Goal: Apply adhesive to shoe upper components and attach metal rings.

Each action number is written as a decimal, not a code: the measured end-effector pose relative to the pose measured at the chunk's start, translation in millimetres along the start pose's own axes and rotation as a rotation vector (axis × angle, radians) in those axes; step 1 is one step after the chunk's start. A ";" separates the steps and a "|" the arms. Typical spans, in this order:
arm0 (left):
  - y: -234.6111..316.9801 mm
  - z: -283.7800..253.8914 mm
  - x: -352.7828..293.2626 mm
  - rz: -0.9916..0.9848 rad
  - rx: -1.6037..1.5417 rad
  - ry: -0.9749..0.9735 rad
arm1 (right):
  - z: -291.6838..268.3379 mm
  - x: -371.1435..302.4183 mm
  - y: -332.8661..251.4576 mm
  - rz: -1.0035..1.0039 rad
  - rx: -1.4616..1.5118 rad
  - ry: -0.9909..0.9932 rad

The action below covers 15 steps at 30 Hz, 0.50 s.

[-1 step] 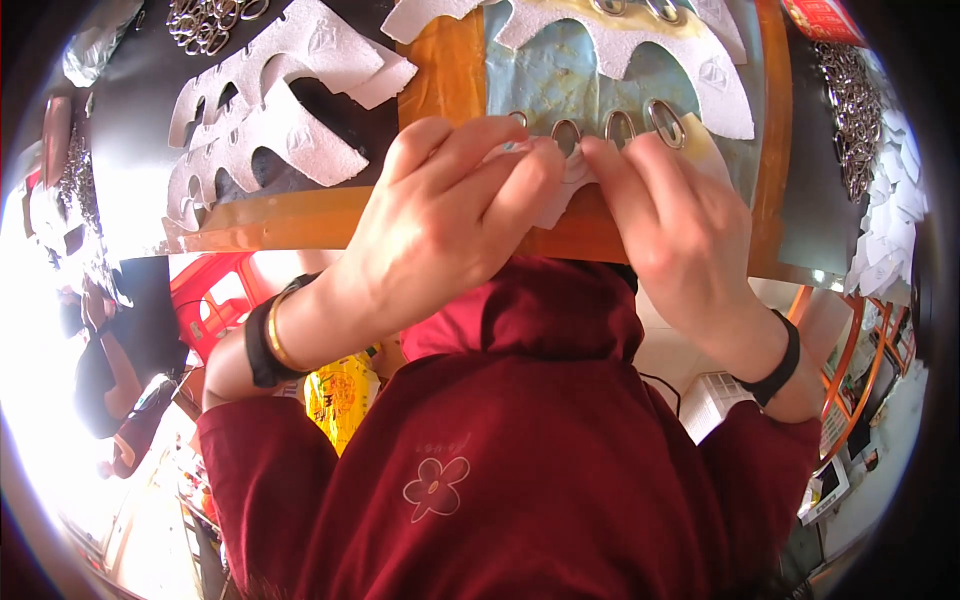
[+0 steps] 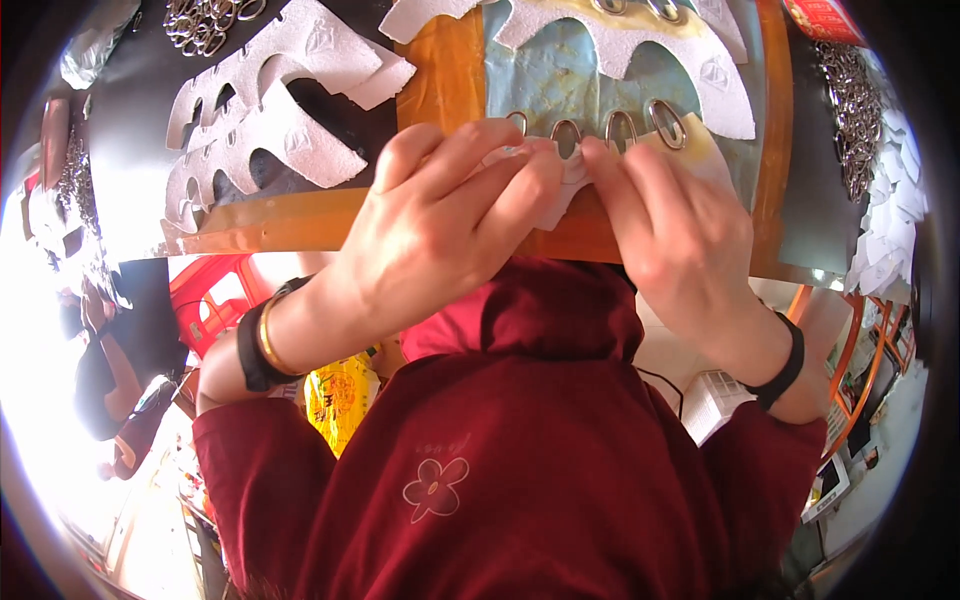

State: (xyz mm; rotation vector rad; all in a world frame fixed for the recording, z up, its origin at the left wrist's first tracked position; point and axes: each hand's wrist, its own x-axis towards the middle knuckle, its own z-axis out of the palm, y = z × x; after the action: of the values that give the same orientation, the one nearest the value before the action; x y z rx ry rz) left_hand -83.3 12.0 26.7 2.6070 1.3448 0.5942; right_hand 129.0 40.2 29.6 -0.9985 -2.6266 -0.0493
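Both my hands are closed at the near edge of the work surface, over a white fabric-like piece (image 2: 704, 152) with a scalloped edge. My left hand (image 2: 440, 210) pinches this piece at its middle, by an oval metal ring (image 2: 566, 138). My right hand (image 2: 685, 240) presses its fingertips on the same piece, just right of that ring. Another oval ring (image 2: 620, 128) stands above the right fingertips, and a further ring (image 2: 666, 124) lies to the right. My left fingers partly cover a ring (image 2: 517, 121). The fingertips hide the exact grip.
Similar white scalloped pieces (image 2: 300, 140) lie at the left. Another scalloped piece (image 2: 680, 55), with rings, lies ahead on a blue sheet (image 2: 530, 85) bordered by brown tape (image 2: 440, 80). Metal rings are heaped at far left (image 2: 205, 25) and right (image 2: 850, 120). Another person's arm (image 2: 120, 375) shows at the left.
Both wrists have shifted very slightly outward. The fingers stay on the white piece, and the rings keep their places.
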 end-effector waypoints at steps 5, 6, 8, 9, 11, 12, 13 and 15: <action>-13.5 -1.6 -2.5 0.071 -0.074 -0.031 | -11.4 10.3 3.3 0.045 0.138 -0.122; -13.3 0.3 -2.4 0.076 -0.101 -0.015 | -8.2 11.6 5.0 0.044 0.137 -0.124; -13.7 4.3 -3.5 0.067 -0.121 -0.004 | 0.1 12.1 7.6 0.114 0.197 -0.054; -14.6 5.7 -3.9 0.060 -0.139 0.004 | 2.0 11.7 5.3 0.115 0.197 -0.057; -18.5 4.1 -1.2 0.063 -0.160 -0.009 | 4.5 12.1 0.3 0.169 0.160 -0.025; -19.7 3.2 -0.7 0.064 -0.178 -0.024 | 5.0 11.4 1.3 0.170 0.161 -0.029; -20.7 3.0 -0.7 0.062 -0.181 -0.025 | 5.2 10.3 3.8 0.185 0.202 -0.023; -22.5 3.3 0.0 0.114 -0.128 -0.024 | 4.6 11.0 5.2 0.201 0.242 -0.019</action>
State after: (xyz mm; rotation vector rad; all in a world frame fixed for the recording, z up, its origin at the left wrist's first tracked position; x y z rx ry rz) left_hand -98.8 25.4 16.8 2.5912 1.1178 0.6412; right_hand 123.4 51.8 28.3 -1.1719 -2.4596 0.3178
